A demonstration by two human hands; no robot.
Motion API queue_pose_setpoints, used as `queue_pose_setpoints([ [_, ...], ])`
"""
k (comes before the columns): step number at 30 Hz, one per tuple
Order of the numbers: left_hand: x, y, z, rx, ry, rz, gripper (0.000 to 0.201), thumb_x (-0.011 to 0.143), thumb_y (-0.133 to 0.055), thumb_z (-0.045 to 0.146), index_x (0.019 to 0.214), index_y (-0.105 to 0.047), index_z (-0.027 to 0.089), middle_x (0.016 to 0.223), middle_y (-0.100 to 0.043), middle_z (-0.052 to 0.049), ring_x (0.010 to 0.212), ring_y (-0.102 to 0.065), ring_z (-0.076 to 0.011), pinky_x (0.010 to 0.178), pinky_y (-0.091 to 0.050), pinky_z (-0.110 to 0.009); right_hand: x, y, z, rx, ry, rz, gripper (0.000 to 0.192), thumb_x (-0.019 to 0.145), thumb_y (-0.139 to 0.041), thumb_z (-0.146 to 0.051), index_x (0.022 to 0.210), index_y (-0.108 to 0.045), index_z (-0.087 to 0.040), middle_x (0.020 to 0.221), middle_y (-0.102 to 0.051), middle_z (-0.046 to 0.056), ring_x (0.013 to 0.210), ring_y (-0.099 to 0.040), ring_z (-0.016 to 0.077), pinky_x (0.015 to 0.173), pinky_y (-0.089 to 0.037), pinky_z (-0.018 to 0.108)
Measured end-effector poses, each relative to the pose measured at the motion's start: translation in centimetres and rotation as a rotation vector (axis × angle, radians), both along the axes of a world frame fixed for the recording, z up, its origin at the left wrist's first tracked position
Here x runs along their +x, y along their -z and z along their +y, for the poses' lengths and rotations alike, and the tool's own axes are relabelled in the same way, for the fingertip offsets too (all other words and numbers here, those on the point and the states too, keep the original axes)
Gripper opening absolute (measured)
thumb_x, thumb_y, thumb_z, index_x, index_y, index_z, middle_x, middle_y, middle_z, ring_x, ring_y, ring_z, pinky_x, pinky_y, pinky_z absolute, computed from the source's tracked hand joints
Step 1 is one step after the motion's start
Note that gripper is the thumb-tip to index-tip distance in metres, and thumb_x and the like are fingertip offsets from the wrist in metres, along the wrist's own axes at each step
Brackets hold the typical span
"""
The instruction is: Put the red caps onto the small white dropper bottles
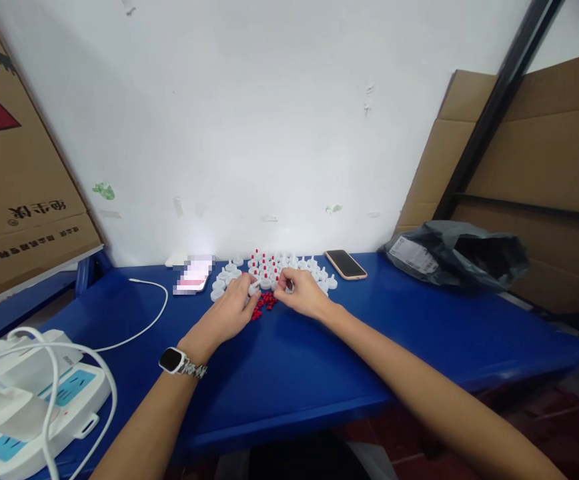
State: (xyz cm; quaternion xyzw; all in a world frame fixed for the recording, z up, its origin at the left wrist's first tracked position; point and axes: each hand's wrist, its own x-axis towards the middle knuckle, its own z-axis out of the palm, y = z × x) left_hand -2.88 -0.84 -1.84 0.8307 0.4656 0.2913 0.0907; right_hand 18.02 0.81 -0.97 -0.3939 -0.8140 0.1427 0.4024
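Observation:
My left hand [230,308], with a watch on its wrist, has its fingers closed on a white nozzle cap [254,288]. Just to the right, my right hand [305,293] is in a pinch; what lies between its fingertips is too small to make out. Small red tips [268,301] are heaped on the table below and between both hands. Behind the hands stand several white nozzle caps with red tips on them [265,269]. Plain white nozzle caps [330,283] stand at the right and more at the left, partly hidden by my hands.
The blue table [289,373] meets a white wall. A phone [346,264] lies at the back right, near a grey plastic bag [457,257]. A lit, blurred-out screen [193,275] is at the left. A power strip [82,393] with white cables fills the front left.

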Motion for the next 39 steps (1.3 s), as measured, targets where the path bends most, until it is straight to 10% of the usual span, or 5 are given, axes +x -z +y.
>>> queue_pose_setpoints([
  [13,2.0,-1.6,-2.0,-0.015,0.118,0.006,0.032,0.101,-0.031,0.046,0.115,-0.047,0.022,0.108,-0.059,-0.008,0.101,-0.06,-0.0239,0.089,-0.048,-0.041,-1.1,0.0,0.4,-0.446,-0.279,0.709,0.039,0.068,-0.078,-0.051,0.07,-0.057,-0.019,0.06,-0.064,-0.001,0.051,-0.054,0.0104,0.055,-0.043,0.025],
  [32,2.3,-1.6,-3.0,-0.042,0.185,-0.013,0.04,0.101,-0.032,0.041,0.136,-0.035,0.021,0.129,-0.056,-0.015,0.12,-0.057,-0.0272,0.101,-0.045,-0.044,-0.6,-1.0,-1.8,-0.485,-0.335,0.542,0.045,0.073,-0.072,-0.057,0.068,-0.046,-0.021,0.051,-0.051,-0.006,0.046,-0.044,0.0084,0.048,-0.033,0.023],
  [36,1.7,-1.4,-2.2,0.01,0.046,-0.014,0.073,0.094,-0.049,0.051,0.151,-0.016,0.019,0.134,-0.052,-0.017,0.121,-0.056,-0.0302,0.097,-0.047,-0.044,-0.4,-1.6,-0.2,-0.392,-0.306,0.469,0.04,0.079,-0.068,-0.054,0.071,-0.049,-0.02,0.056,-0.055,-0.004,0.051,-0.048,0.0101,0.051,-0.038,0.024],
  [39,0.1,-1.9,-1.3,0.042,-0.098,-0.055,0.063,0.092,-0.049,0.051,0.142,-0.033,0.017,0.103,-0.064,-0.009,0.093,-0.064,-0.0246,0.079,-0.05,-0.036,-1.4,-2.7,3.0,-0.204,-0.156,0.397,0.029,0.084,-0.064,-0.045,0.076,-0.052,-0.02,0.059,-0.058,-0.002,0.053,-0.05,0.011,0.051,-0.038,0.023],
])
